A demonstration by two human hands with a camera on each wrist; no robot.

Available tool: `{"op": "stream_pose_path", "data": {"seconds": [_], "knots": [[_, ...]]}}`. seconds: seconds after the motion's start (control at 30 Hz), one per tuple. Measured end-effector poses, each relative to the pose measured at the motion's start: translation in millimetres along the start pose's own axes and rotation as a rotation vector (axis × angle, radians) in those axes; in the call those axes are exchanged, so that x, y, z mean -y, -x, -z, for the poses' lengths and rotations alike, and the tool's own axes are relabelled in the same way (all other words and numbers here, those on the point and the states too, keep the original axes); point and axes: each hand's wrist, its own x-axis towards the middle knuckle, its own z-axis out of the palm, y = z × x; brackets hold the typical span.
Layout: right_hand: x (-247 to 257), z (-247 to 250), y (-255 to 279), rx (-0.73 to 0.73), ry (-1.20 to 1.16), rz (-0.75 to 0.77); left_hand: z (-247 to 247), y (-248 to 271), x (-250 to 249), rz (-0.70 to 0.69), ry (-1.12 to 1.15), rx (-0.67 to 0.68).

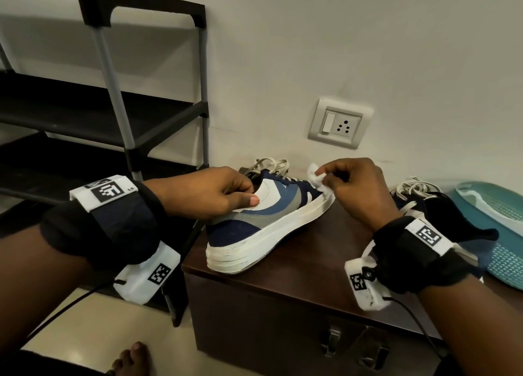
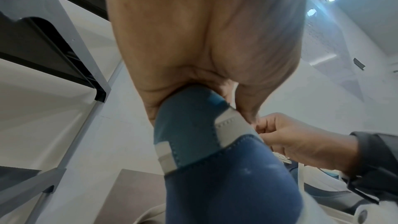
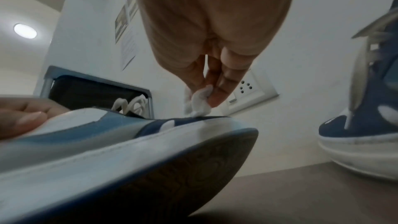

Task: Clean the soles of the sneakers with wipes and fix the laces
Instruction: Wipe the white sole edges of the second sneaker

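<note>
A blue, grey and white sneaker [image 1: 263, 220] rests heel-down on a dark brown cabinet top [image 1: 311, 265], its toe tilted up. My left hand [image 1: 215, 194] grips its collar near the heel, thumb pressed on the white side panel; the left wrist view shows the heel [image 2: 189, 134] in that grip. My right hand [image 1: 353, 186] pinches a crumpled white wipe [image 1: 317, 177] at the toe end, and in the right wrist view the wipe [image 3: 199, 103] touches the toe's upper edge above the dark sole [image 3: 183, 173]. A second sneaker [image 1: 416, 197] stands behind my right wrist.
A teal mesh basket [image 1: 503, 234] lies at the right of the cabinet top. A black and grey shoe rack [image 1: 113, 107] stands at the left against the wall. A wall socket [image 1: 338, 124] is behind the sneakers. A bare foot [image 1: 133, 358] is on the floor below.
</note>
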Motion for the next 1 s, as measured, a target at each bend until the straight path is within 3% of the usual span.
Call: {"op": "stream_pose_path", "data": {"seconds": [0.17,0.47,0.6,0.67,0.77,0.9,1.0], "knots": [[4,-18,10,0.019,0.015,0.065,0,0,-3,0.115,0.124,-0.162],[10,-22,7,0.015,0.015,0.019,-10,-7,-18,0.175,-0.019,-0.306],[20,-29,13,0.071,-0.047,0.104,-16,-10,-16,0.161,-0.135,-0.365],[17,-30,11,0.072,0.009,0.144,-16,-10,-14,0.143,-0.182,-0.375],[2,-20,-1,0.008,0.143,0.081,-16,-9,-11,0.130,-0.190,-0.363],[-13,-10,-6,-0.069,0.047,-0.004,-15,-10,-6,0.153,-0.201,-0.376],[2,-24,10,0.014,0.017,0.095,-13,-12,2,0.175,-0.205,-0.351]]}}
